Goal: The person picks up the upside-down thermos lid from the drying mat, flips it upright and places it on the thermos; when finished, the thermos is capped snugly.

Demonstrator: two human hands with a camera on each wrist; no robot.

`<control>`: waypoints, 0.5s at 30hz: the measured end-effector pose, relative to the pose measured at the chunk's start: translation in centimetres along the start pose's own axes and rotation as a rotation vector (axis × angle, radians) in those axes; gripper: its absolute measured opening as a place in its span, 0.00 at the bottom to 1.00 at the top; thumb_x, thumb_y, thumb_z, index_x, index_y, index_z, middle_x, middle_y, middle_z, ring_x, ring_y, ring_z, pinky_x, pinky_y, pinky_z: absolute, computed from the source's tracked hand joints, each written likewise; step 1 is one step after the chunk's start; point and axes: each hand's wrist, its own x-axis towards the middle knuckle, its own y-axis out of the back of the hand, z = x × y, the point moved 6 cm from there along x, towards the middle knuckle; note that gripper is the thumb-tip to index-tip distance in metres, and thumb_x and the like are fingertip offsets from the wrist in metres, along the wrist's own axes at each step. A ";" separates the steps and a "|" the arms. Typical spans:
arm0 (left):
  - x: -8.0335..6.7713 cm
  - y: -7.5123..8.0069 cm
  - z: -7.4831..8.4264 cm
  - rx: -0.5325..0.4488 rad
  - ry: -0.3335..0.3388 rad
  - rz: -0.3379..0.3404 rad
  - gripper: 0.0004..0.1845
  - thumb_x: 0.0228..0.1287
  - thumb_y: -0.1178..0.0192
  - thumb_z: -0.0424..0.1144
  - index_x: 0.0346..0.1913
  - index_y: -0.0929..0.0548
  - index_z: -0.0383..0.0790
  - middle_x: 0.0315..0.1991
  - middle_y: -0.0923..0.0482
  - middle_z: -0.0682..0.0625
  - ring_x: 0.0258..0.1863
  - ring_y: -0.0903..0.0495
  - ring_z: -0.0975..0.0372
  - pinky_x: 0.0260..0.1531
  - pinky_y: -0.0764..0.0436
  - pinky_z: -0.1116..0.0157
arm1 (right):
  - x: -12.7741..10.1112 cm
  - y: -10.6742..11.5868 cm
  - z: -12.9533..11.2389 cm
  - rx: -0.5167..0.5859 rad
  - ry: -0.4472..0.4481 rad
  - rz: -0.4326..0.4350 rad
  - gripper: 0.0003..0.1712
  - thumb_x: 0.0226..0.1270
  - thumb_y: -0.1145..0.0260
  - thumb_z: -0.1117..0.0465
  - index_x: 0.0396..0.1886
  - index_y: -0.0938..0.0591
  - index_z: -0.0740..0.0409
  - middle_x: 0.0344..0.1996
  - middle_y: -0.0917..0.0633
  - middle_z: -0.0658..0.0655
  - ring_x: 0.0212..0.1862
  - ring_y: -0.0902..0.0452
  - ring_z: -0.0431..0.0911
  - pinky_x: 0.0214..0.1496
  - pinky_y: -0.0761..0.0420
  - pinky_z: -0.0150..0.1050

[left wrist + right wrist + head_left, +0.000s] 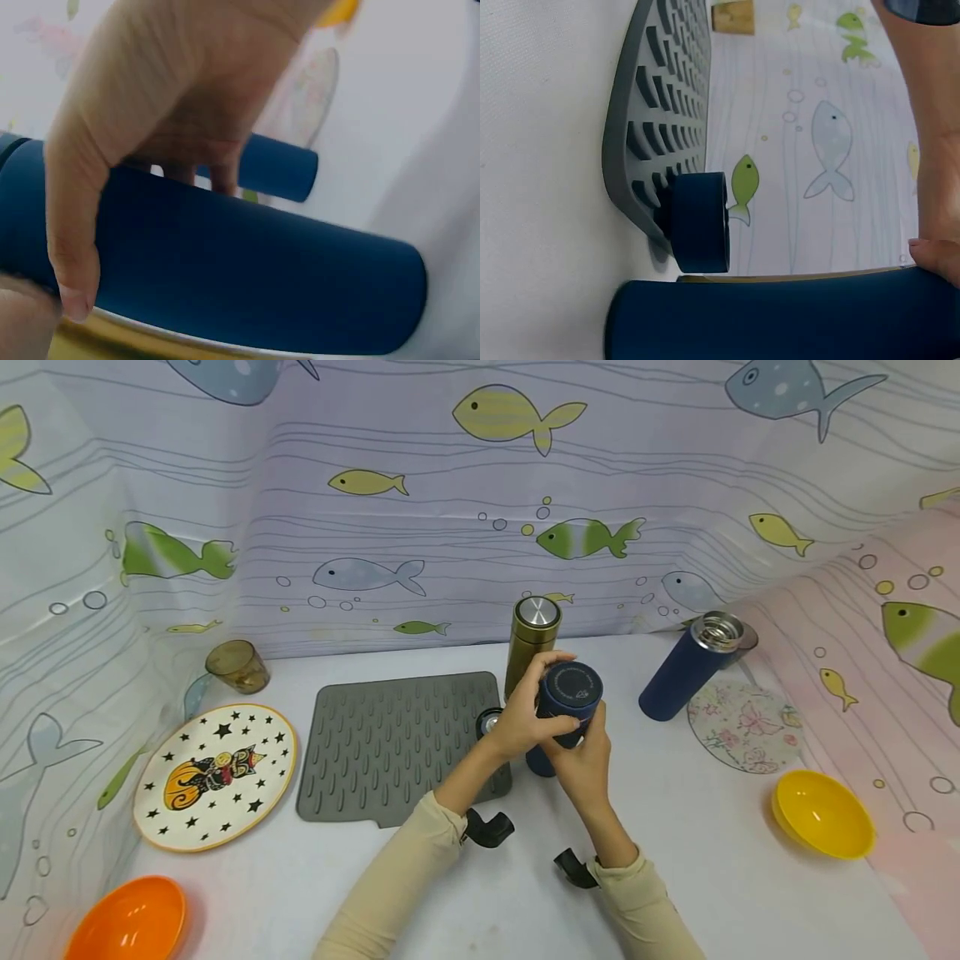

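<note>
A navy flask [573, 697] stands upright between both hands, its round dark top printed with small marks. My left hand [517, 718] grips the upper end from the left, its thumb lying across the front. Lower on the near side, my right hand [588, 764] holds the same flask, its thumb and fingers wrapped round the body in the left wrist view. Directly behind stands a gold flask [534, 627] with a silvery top. To the left, a small navy lid [699, 223] rests at the edge of the grey ridged mat [405, 743].
At the right, an open navy flask [682, 672] stands beside a round floral board [746, 727]; a yellow bowl [821, 814] sits nearer. On the left are a star-patterned plate [262, 727], a brown glass [238, 666] and an orange bowl [131, 918]. A fish-print curtain [450, 543] hangs behind.
</note>
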 end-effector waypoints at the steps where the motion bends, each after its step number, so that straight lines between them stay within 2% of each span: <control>1: -0.1 0.0 0.0 -0.015 0.016 -0.012 0.42 0.54 0.36 0.32 0.71 0.42 0.34 0.68 0.37 0.35 0.63 0.30 0.48 0.65 0.28 0.56 | 0.0 0.0 0.0 0.003 0.000 0.000 0.36 0.52 0.27 0.77 0.61 0.34 0.76 0.49 0.20 0.75 0.52 0.21 0.66 0.51 0.23 0.49; 5: -0.2 0.1 -0.2 0.038 0.049 -0.004 0.43 0.56 0.32 0.36 0.72 0.42 0.38 0.66 0.34 0.38 0.62 0.28 0.52 0.63 0.27 0.59 | 0.0 -0.1 0.0 0.008 -0.004 0.007 0.34 0.52 0.29 0.79 0.59 0.33 0.76 0.48 0.19 0.75 0.52 0.21 0.66 0.51 0.23 0.49; 7: -0.2 0.1 -0.2 0.018 0.040 0.008 0.43 0.55 0.33 0.36 0.72 0.42 0.38 0.66 0.33 0.38 0.62 0.28 0.51 0.63 0.27 0.57 | 0.0 -0.2 0.1 0.012 -0.004 0.004 0.34 0.52 0.28 0.78 0.58 0.33 0.76 0.49 0.19 0.75 0.52 0.21 0.65 0.51 0.24 0.46; 10: -0.1 0.0 -0.2 -0.035 0.024 -0.002 0.47 0.53 0.35 0.34 0.74 0.48 0.37 0.72 0.41 0.38 0.69 0.36 0.50 0.68 0.33 0.53 | -0.1 -0.3 0.1 0.016 0.008 -0.001 0.35 0.52 0.28 0.77 0.60 0.33 0.77 0.48 0.19 0.75 0.50 0.21 0.64 0.50 0.25 0.40; 12: -0.2 0.0 -0.2 0.019 0.031 0.009 0.48 0.53 0.33 0.36 0.74 0.49 0.38 0.73 0.44 0.41 0.70 0.37 0.53 0.69 0.34 0.55 | 0.0 -0.2 0.1 0.026 0.012 0.002 0.34 0.53 0.28 0.77 0.59 0.33 0.77 0.48 0.20 0.75 0.50 0.22 0.63 0.50 0.25 0.37; 13: -0.2 0.0 -0.2 0.058 0.035 0.019 0.48 0.53 0.31 0.37 0.74 0.48 0.38 0.73 0.43 0.42 0.69 0.36 0.55 0.68 0.33 0.57 | 0.0 -0.2 0.1 0.027 0.016 0.006 0.34 0.53 0.29 0.78 0.59 0.32 0.77 0.47 0.19 0.75 0.49 0.21 0.63 0.49 0.25 0.37; 15: -0.2 0.1 -0.2 0.059 0.039 0.034 0.47 0.52 0.29 0.34 0.72 0.45 0.37 0.68 0.38 0.40 0.64 0.31 0.53 0.65 0.28 0.58 | -0.1 -0.1 0.0 0.031 0.019 0.010 0.34 0.52 0.29 0.78 0.59 0.33 0.77 0.47 0.19 0.75 0.49 0.21 0.64 0.50 0.25 0.37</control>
